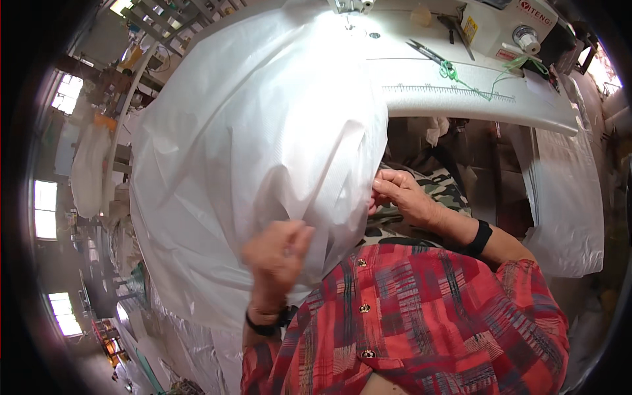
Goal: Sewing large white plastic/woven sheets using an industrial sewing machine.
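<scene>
A large sheet of thin white woven fabric (257, 145) hangs from the sewing table down over my lap. My left hand (276, 253) is closed around a gathered fold at its lower edge, and looks blurred. My right hand (403, 194) pinches the fabric's right edge just below the table, fingers curled on it. Both wrists carry dark bands. I wear a red plaid shirt (421, 316).
The white sewing table (474, 99) curves across the top, with a sewing machine (507, 26), scissors (424, 51) and green thread (461, 76) on it. More white fabric (566, 197) hangs off the table at right. Workshop clutter and windows sit at left.
</scene>
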Demonstrator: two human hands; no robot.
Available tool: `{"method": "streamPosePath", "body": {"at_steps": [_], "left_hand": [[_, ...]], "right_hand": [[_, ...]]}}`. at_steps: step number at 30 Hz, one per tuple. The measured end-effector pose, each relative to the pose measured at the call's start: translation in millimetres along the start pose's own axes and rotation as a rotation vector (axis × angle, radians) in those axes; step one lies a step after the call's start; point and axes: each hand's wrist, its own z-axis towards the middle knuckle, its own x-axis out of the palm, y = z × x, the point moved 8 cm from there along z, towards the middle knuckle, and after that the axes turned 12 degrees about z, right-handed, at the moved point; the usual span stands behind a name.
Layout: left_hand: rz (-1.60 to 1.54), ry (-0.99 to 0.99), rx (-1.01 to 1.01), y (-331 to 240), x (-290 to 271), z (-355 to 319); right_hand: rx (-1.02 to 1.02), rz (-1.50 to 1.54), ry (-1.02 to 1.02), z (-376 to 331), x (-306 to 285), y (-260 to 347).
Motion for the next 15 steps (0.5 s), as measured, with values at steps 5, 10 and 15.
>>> {"method": "streamPosePath", "body": {"at_steps": [5,10,15], "left_hand": [[0.096,0.064,0.046,-6,57,-33],[0.119,0.089,-0.126,22,73,-52],[0.322,-0.06,0.014,29,66,-57]], "right_hand": [[-0.02,0.006,0.013,7,-7,-9],[-0.194,0.318,-0.105,31,-15,20],[-0.009,0.395,0.179,52,10,9]]}}
